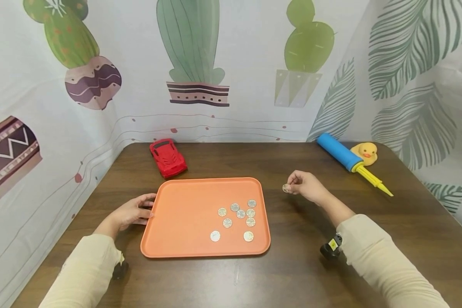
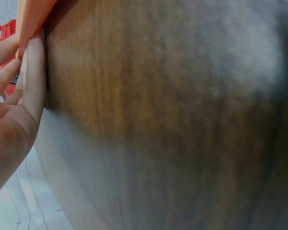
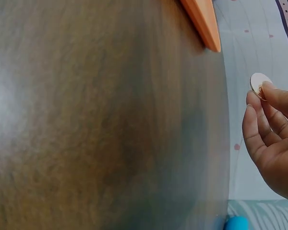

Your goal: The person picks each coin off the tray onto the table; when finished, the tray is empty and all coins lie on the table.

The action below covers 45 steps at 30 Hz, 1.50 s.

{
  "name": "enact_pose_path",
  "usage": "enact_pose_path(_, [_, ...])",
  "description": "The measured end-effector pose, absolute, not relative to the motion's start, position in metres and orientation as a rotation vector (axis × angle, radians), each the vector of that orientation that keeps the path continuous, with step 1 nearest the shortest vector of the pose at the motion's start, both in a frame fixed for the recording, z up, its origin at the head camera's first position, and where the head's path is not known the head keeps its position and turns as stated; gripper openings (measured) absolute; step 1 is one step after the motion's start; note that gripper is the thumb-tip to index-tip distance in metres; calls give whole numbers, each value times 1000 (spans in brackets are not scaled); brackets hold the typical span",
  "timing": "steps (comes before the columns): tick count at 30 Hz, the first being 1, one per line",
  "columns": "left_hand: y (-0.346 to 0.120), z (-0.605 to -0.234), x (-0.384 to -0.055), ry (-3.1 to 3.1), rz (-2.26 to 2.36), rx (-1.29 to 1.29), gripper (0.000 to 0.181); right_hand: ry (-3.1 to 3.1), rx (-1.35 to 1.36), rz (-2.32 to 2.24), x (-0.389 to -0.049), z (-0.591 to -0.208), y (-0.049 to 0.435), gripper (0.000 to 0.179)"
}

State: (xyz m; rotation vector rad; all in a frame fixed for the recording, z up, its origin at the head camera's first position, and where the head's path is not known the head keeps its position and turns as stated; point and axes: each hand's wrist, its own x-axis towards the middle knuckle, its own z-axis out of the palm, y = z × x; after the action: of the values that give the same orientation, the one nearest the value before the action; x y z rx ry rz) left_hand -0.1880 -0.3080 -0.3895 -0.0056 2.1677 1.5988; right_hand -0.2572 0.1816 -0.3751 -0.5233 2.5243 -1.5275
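Observation:
Between thumb and fingertips my right hand [image 1: 309, 186] pinches a coin [image 1: 286, 188], held up to the right of the orange tray [image 1: 185, 252]. That coin [image 3: 259, 85] stands out edge-up from the fingertips in the right wrist view. Several silver and pale gold coins [image 1: 227, 223] are spread over the tray's right half. At the tray's left rim rests my left hand [image 1: 131, 212], its fingers fairly straight. In the left wrist view its fingers [image 2: 34, 72] touch the outer side of the tray [image 2: 32, 19].
A red toy car [image 1: 167, 157] stands behind the tray on the left. At the back right lie a blue and yellow hand pump [image 1: 340, 152] and a yellow rubber duck [image 1: 367, 152]. Patterned cloth [image 1: 250, 77] hangs behind the wooden table [image 1: 292, 269].

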Motion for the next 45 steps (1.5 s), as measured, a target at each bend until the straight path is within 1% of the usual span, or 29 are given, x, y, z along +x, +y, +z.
enact_pose_path(10, [-305, -392, -190, 2161, 1601, -15, 69, 2520, -455, -1465, -262, -395, 188, 7])
enact_pose_path(23, [-303, -393, -190, 2164, 1589, -20, 69, 2588, -504, -1325, -269, -408, 186, 6])
enact_pose_path(28, [-302, -394, -190, 2158, 1591, -17, 69, 2716, -513, -1145, -270, -408, 183, 8])
enact_pose_path(34, [-305, -394, -190, 2171, 1588, -5, 69, 2824, -546, -986, -270, -403, 175, 15])
enact_pose_path(42, [-309, -394, -188, 2175, 1596, -3, 69, 2808, -488, -889, -273, -398, 169, 11])
enact_pose_path(45, [-308, -393, -188, 2173, 1603, 12, 69, 2803, -472, -878, -275, -396, 169, 13])
